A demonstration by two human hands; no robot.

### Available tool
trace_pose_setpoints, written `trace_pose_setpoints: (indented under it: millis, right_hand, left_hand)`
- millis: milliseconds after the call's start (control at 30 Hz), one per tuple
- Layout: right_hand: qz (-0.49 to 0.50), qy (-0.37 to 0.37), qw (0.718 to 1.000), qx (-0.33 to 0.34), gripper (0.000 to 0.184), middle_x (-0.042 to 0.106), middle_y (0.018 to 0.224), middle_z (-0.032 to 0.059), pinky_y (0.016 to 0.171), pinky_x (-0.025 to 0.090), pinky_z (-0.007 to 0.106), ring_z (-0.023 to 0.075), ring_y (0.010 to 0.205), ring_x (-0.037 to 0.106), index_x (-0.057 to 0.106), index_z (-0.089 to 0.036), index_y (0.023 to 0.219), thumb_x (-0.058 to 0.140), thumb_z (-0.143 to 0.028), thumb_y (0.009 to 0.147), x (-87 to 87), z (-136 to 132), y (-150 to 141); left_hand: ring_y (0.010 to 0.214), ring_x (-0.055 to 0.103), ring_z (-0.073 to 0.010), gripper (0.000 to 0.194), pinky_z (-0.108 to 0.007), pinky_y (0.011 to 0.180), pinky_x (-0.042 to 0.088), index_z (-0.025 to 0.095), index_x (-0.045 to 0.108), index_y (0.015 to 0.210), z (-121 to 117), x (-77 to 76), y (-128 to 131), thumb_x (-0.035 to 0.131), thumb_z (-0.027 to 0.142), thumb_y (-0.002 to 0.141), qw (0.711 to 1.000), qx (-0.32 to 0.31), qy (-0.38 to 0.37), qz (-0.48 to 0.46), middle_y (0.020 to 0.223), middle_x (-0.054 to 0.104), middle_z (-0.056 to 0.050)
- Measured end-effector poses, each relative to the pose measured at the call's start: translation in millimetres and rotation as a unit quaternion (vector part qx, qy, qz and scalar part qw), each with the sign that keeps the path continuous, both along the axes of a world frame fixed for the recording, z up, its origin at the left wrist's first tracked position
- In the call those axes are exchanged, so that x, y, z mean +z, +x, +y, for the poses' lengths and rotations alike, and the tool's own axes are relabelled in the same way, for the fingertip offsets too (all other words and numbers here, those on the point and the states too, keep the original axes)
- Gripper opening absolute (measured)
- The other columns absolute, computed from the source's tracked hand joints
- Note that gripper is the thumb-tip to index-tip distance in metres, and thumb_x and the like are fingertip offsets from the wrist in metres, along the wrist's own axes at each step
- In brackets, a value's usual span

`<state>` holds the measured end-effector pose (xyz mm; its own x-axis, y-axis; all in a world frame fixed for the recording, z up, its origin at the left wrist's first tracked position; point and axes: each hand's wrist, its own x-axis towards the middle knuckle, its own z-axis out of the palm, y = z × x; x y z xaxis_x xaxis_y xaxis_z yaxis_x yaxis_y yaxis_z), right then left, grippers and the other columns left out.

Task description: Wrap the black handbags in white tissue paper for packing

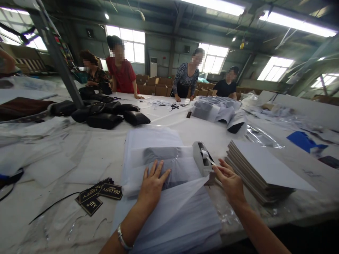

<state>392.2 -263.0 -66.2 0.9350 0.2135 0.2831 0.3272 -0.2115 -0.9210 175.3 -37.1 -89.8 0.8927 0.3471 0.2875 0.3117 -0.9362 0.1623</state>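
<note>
My left hand (154, 181) lies flat with spread fingers on a dark item (166, 154) that shows through thin white tissue paper (182, 169). Beneath it is a stack of tissue sheets (190, 218). At the tape dispenser (202, 158), to the right of the wrapped item, my right hand (230, 180) pinches the end of a strip of tape (212, 161) between thumb and fingers. One corner of the tissue rises toward the dispenser's base.
Stacked cardboard sheets (265, 165) sit at right. Black hang tags (99, 194) lie at left, with black bags (106, 114) beyond. Wrapped items (212, 107) are piled at the back. Several people stand across the table, including one in a red top (123, 76).
</note>
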Motion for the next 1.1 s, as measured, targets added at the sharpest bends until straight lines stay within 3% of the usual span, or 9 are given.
trace_pose_setpoints:
  millis: [167, 333, 467, 567, 667, 733, 833, 967, 1100]
  right_hand:
    - [0.062, 0.028, 0.998, -0.013, 0.037, 0.068, 0.123, 0.0072, 0.104, 0.049, 0.041, 0.0282, 0.116, 0.061, 0.077, -0.021, 0.097, 0.076, -0.05, 0.073, -4.6, -16, -28]
    - [0.215, 0.109, 0.97, 0.024, 0.041, 0.076, 0.092, 0.0065, 0.082, 0.062, 0.037, 0.0249, 0.088, 0.072, 0.077, -0.02, 0.093, 0.083, -0.049, 0.066, -29.9, -21, -33]
    - [0.208, 0.06, 0.976, 0.009, 0.049, 0.076, 0.082, 0.0062, 0.063, 0.062, 0.032, 0.0213, 0.069, 0.07, 0.077, -0.018, 0.089, 0.082, -0.057, 0.06, -44.0, -24, -20]
    - [0.183, 0.009, 0.983, -0.005, 0.05, 0.073, 0.07, 0.0054, 0.057, 0.058, 0.031, 0.0216, 0.063, 0.068, 0.078, -0.016, 0.088, 0.083, -0.056, 0.058, -40.5, -34, -13]
    - [0.067, -0.12, 0.99, -0.006, 0.047, 0.072, 0.067, 0.0046, 0.059, 0.056, 0.032, 0.0224, 0.062, 0.067, 0.078, -0.018, 0.095, 0.075, -0.056, 0.069, -25.7, -51, -11]
    - [-0.045, -0.175, 0.983, 0.029, 0.042, 0.076, 0.085, 0.0062, 0.07, 0.057, 0.034, 0.024, 0.074, 0.07, 0.077, -0.021, 0.102, 0.066, -0.055, 0.079, -10.5, -60, -11]
    - [-0.16, -0.2, 0.958, 0.125, 0.034, 0.073, 0.109, 0.0062, 0.084, 0.055, 0.035, 0.0248, 0.094, 0.069, 0.073, -0.025, 0.112, 0.058, -0.045, 0.088, 18.3, -60, -7]
    - [-0.23, -0.243, 0.902, 0.271, 0.032, 0.073, 0.102, 0.0052, 0.08, 0.054, 0.03, 0.0209, 0.09, 0.068, 0.07, -0.028, 0.118, 0.052, -0.038, 0.094, 58.5, -27, -1]
    - [-0.284, -0.262, 0.82, 0.422, 0.034, 0.072, 0.093, 0.0055, 0.077, 0.053, 0.027, 0.0167, 0.082, 0.068, 0.069, -0.026, 0.12, 0.045, -0.034, 0.098, 84.5, 31, -8]
  left_hand:
    - [0.147, 0.024, -0.0321, 0.065, -0.059, 0.112, 0.03, 0.036, 0.05, 0.14, -1, 3.3, 1, 0.042, -0.002, 0.088, 1.0, 0.002, 0.003, -0.002, 0.159, 0.031, -0.008]
    - [0.146, 0.025, -0.0335, 0.064, -0.06, 0.111, 0.03, 0.034, 0.051, 0.14, -3, 5.7, 1, 0.041, -0.003, 0.088, 1.0, 0.002, 0.005, 0.004, 0.158, 0.032, -0.009]
    - [0.147, 0.025, -0.0332, 0.063, -0.06, 0.112, 0.029, 0.035, 0.051, 0.14, -3, 6.7, 0, 0.041, -0.001, 0.089, 1.0, 0.001, 0.002, 0.0, 0.158, 0.032, -0.008]
    - [0.147, 0.025, -0.0325, 0.064, -0.059, 0.112, 0.03, 0.035, 0.051, 0.14, -3, 7.2, 0, 0.041, -0.002, 0.089, 1.0, 0.004, -0.004, -0.003, 0.159, 0.031, -0.007]
    - [0.147, 0.024, -0.0328, 0.064, -0.059, 0.112, 0.03, 0.035, 0.05, 0.141, -1, 4.7, 0, 0.041, -0.002, 0.089, 1.0, -0.001, -0.001, -0.006, 0.159, 0.031, -0.007]
    - [0.147, 0.024, -0.0331, 0.064, -0.059, 0.111, 0.031, 0.035, 0.049, 0.141, 0, 1.7, 1, 0.041, -0.002, 0.089, 1.0, -0.004, 0.004, -0.009, 0.159, 0.031, -0.008]
    - [0.146, 0.025, -0.0327, 0.06, -0.058, 0.111, 0.032, 0.035, 0.045, 0.144, 4, -1.1, 2, 0.044, 0.004, 0.092, 1.0, -0.005, 0.003, -0.019, 0.158, 0.033, -0.007]
    - [0.145, 0.031, -0.0294, 0.061, -0.053, 0.111, 0.036, 0.028, 0.034, 0.15, 10, 3.6, -1, 0.051, 0.014, 0.093, 0.998, -0.014, -0.038, -0.056, 0.157, 0.035, -0.008]
    - [0.137, 0.045, -0.0231, 0.057, -0.039, 0.106, 0.046, 0.026, 0.032, 0.151, 19, 12.1, -6, 0.046, 0.015, 0.097, 0.987, 0.019, -0.119, -0.111, 0.159, 0.03, -0.009]
